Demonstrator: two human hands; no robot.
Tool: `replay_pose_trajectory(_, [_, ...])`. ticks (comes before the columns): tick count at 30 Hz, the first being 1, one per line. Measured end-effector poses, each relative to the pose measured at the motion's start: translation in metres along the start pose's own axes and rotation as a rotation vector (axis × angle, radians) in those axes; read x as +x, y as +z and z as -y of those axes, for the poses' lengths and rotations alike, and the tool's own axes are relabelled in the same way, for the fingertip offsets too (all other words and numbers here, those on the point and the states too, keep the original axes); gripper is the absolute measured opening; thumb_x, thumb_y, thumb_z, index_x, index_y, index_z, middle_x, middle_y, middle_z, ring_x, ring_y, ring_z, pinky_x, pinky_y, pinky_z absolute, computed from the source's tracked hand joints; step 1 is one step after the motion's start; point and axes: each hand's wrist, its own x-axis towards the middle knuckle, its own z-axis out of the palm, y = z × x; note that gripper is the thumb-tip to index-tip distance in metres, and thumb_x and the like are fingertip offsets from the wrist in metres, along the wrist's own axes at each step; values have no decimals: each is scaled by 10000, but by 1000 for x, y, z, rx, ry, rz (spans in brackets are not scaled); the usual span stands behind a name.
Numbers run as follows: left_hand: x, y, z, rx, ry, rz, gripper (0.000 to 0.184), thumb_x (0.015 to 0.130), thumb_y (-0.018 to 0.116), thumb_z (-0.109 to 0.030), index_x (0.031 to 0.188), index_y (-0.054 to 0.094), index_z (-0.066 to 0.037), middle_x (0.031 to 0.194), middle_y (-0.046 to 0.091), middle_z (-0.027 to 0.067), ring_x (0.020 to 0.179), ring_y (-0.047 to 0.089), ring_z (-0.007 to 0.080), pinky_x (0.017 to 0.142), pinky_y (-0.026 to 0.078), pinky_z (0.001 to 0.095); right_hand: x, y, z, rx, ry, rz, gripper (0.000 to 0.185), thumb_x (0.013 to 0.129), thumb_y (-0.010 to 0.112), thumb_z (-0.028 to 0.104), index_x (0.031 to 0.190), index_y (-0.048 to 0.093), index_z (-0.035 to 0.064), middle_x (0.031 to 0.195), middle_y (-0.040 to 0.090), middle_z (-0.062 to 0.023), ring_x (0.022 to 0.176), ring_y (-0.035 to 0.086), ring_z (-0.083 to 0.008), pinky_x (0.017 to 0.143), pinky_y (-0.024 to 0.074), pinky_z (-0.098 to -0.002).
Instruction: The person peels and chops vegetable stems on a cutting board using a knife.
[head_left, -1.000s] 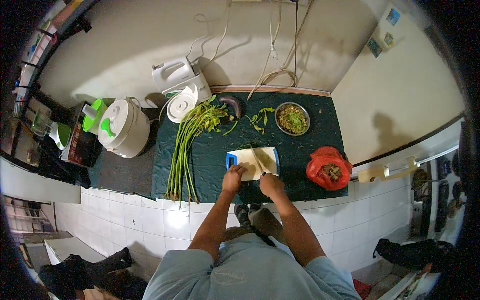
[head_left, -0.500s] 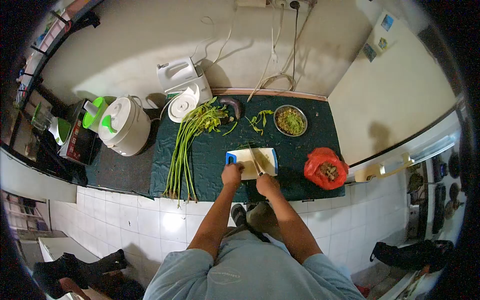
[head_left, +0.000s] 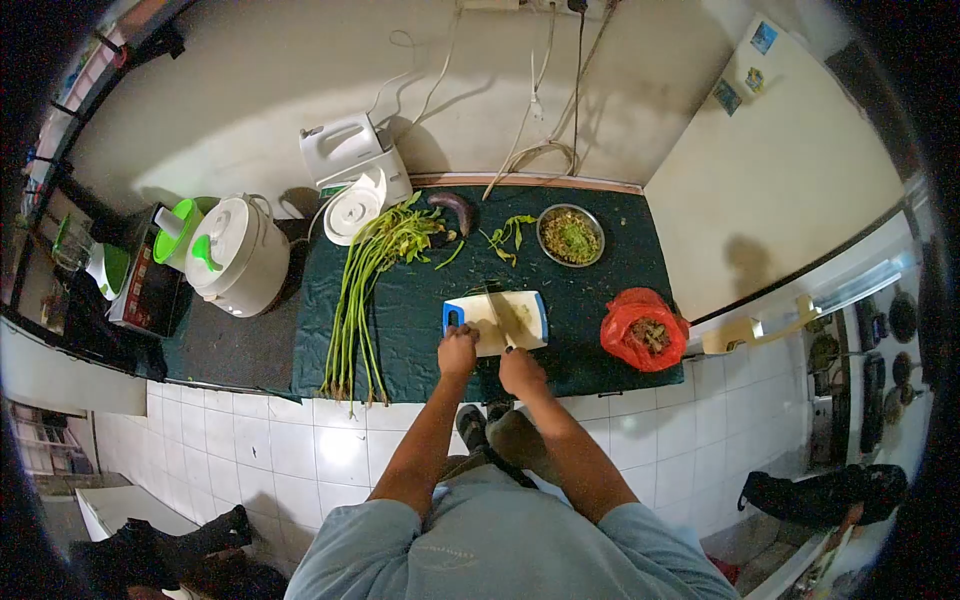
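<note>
A white cutting board with blue ends (head_left: 533, 328) lies near the front edge of the counter. My right hand (head_left: 522, 371) is wrapped round the handle of a knife (head_left: 506, 318), whose blade slants across the middle of the board and points away from me. At the board's lower left corner, just below its blue grip hole, is my left hand (head_left: 458, 352) with fingers curled together. Whatever those fingers may hold is too small to make out. Small greenish bits (head_left: 524, 313) lie on the board to the right of the blade.
Long green stalks (head_left: 355, 310) lie left of the board, near an eggplant (head_left: 455, 212). Behind stand a metal bowl of chopped greens (head_left: 570, 236) and a white mixer (head_left: 352, 150). A red plastic bag (head_left: 645, 330) sits right; a white rice cooker (head_left: 238, 255) stands far left.
The whole view has shifted slightly. Against the board, the knife blade has moved a little to the left. Both hands remain at the board's near edge.
</note>
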Motion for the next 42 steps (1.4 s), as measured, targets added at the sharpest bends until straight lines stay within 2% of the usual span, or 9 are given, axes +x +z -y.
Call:
replay_pose_trajectory(2, [-2, 11, 9, 109, 160, -45, 155, 800, 541, -114, 868, 679, -121, 952, 632, 45, 930, 604, 259, 738, 549, 391, -11, 24, -13, 52, 24, -68, 446, 959, 415, 363, 1104, 509, -48, 995, 638, -262, 957, 615, -428, 821, 482, -525])
replay_pose_trajectory(6, [-5, 20, 25, 109, 200, -27, 160, 798, 539, -114, 873, 680, -120, 949, 627, 45, 929, 604, 262, 738, 547, 388, -12, 16, -5, 111, 8, -144, 425, 956, 425, 348, 1091, 511, -46, 962, 646, -262, 925, 629, -422, 804, 493, -520])
replay_pose_trajectory(11, [-1, 17, 22, -63, 126, -88, 189, 797, 559, -123, 872, 728, -158, 953, 654, 50, 927, 605, 280, 753, 533, 391, -1, -14, 5, 2, -43, 46, 437, 946, 444, 349, 1067, 511, -66, 1011, 625, -297, 972, 611, -437, 839, 484, -513])
replay_pose_trajectory(14, [3, -4, 9, -97, -74, -1, 154, 793, 608, -154, 861, 741, -191, 924, 677, 61, 898, 622, 287, 751, 534, 408, -18, 15, 2, 187, 71, -62, 436, 950, 443, 345, 1060, 515, -70, 1004, 622, -300, 975, 606, -444, 841, 481, -518])
replay_pose_trajectory(20, [25, 6, 20, -88, -188, 105, 124, 769, 676, -215, 876, 738, -220, 878, 694, 87, 871, 658, 296, 741, 546, 410, 0, 10, 2, 152, 37, -91, 440, 955, 433, 351, 1060, 520, -67, 1002, 623, -290, 969, 605, -445, 837, 478, -523])
replay_pose_trajectory(28, [29, -3, 20, -104, -194, 192, 116, 750, 699, -201, 861, 733, -200, 865, 699, 92, 816, 674, 291, 715, 549, 409, -6, 40, 1, 234, 118, -113, 431, 949, 429, 356, 1049, 542, -48, 1013, 619, -294, 981, 609, -429, 835, 483, -513])
replay_pose_trajectory(32, [26, 4, 27, -157, -74, 140, 97, 751, 695, -195, 843, 721, -178, 868, 702, 73, 816, 673, 286, 701, 548, 410, 3, 20, 12, 279, 40, -145, 413, 941, 435, 334, 1029, 555, -51, 1003, 624, -298, 977, 613, -426, 838, 482, -506])
replay_pose_trajectory(38, [28, 13, 29, -160, -127, 103, 113, 752, 692, -171, 864, 701, -157, 866, 698, 64, 851, 657, 282, 736, 535, 424, 10, 37, 7, 152, -71, -123, 390, 947, 428, 294, 1022, 569, -61, 1003, 625, -280, 964, 603, -443, 832, 478, -518])
replay_pose_trajectory(42, [30, 16, 34, -262, -141, 156, 129, 749, 686, -148, 878, 699, -152, 893, 688, 77, 891, 631, 306, 756, 527, 440, -6, 33, 16, 297, 113, -103, 391, 951, 435, 306, 1063, 537, -55, 1057, 600, -301, 979, 596, -442, 839, 472, -526])
